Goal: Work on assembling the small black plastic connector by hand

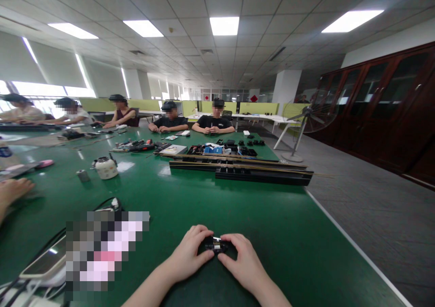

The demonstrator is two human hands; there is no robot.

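Note:
Just above the green table, a small black part with a shiny, brassy middle sits between my two hands. My left hand has its thumb and fingers closed on the part's left end. The right end is pinched between the thumb and fingers of my right hand. Fingertips cover both ends, and the part's fine details are too small to make out.
Black rails with thin brass rods lie across the table ahead. A white jar and a grey cylinder stand left. Nearer are a phone, cables and a blurred-out area. Another person's hand is far left; several people sit beyond.

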